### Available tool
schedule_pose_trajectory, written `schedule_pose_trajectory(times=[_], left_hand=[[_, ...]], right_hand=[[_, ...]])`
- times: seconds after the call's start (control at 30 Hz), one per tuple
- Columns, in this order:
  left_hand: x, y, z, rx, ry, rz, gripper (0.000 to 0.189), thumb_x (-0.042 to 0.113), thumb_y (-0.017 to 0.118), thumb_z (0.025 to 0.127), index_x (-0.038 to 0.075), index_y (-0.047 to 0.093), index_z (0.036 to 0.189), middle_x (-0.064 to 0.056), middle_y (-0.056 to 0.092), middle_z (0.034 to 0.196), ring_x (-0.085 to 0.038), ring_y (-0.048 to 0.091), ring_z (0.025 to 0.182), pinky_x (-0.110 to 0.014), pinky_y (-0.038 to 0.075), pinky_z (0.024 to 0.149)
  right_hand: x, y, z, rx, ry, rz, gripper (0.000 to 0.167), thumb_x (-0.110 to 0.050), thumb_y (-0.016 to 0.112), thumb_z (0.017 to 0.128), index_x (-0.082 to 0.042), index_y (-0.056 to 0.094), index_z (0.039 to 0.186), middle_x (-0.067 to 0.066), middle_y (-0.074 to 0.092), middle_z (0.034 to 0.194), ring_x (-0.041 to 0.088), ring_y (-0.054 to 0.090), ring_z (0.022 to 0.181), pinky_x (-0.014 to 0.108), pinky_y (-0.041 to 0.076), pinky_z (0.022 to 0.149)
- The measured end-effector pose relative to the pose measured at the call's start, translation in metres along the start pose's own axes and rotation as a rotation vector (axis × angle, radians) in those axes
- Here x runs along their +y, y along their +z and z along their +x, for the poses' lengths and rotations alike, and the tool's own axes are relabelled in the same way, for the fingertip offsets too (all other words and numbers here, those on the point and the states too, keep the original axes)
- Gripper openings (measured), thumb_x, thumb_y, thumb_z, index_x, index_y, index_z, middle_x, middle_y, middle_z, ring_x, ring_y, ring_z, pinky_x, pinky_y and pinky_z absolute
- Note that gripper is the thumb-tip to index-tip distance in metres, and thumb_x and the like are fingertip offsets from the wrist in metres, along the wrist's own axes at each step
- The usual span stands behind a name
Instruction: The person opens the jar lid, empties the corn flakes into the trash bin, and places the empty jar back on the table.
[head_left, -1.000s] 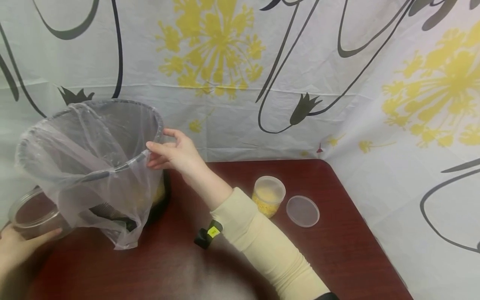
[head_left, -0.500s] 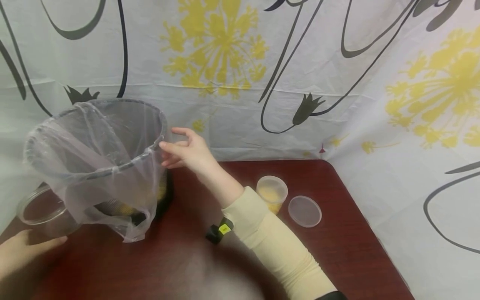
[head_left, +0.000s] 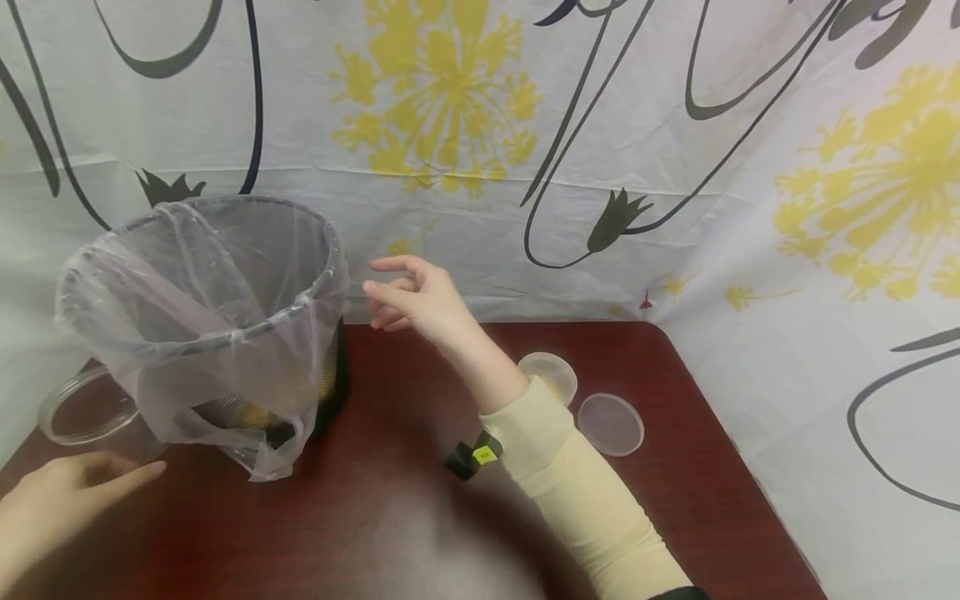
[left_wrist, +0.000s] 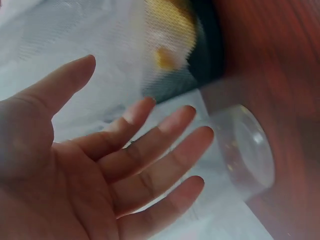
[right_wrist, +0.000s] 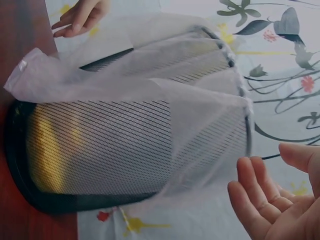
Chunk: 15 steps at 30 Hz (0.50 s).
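Head view: my right hand [head_left: 423, 307], fingers loosely bent, hangs a small gap off the rim of the bag-lined bin [head_left: 332, 392]; tabletop [head_left: 390, 533] stretches right from it to a lid [head_left: 611, 425] near the edge. My left hand [head_left: 63, 504] is beside a clear container [head_left: 90, 436]

Left wrist view: its fingers are spread apart

Right wrist view: my thumb and fingers stand apart near the rim

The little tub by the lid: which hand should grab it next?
Probably the right hand: it's empty and nearer the tub, which its sleeve partly hides in the head view. The left hand is farther, by the clear container.
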<state>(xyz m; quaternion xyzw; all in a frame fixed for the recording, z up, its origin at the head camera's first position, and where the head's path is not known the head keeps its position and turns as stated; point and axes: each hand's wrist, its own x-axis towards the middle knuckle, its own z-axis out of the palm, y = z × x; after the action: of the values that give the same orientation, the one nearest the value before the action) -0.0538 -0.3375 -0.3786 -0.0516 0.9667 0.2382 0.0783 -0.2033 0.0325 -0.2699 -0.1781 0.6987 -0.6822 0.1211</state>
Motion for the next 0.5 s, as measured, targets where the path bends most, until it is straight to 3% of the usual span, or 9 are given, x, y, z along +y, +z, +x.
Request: schedule_pose_trajectory(times=[0.3,0.5], left_hand=[[0.046,0.002,-0.017,0.031,0.079,-0.040,0.035,0.043,0.054,0.096,0.016,0.065,0.078,0.003,0.058,0.070,-0.007,0.048,0.061,-0.028,0.037,0.058],[0.071,0.006,-0.025,0.099,0.122,-0.093,0.031,0.041,0.056,0.095,0.020,0.065,0.074,0.008,0.060,0.067,-0.005,0.053,0.063,-0.024,0.039,0.059]], right_hand=[[-0.005,-0.029,-0.017,0.047,-0.035,-0.217,0.032,-0.019,0.066,0.091,-0.008,0.060,0.121,0.013,0.070,0.092,0.027,0.068,0.078,0.038,0.055,0.072],[-0.005,-0.050,-0.034,0.116,-0.064,-0.402,0.033,-0.021,0.068,0.089,-0.011,0.062,0.120,0.005,0.070,0.093,0.019,0.066,0.080,0.034,0.053,0.075]])
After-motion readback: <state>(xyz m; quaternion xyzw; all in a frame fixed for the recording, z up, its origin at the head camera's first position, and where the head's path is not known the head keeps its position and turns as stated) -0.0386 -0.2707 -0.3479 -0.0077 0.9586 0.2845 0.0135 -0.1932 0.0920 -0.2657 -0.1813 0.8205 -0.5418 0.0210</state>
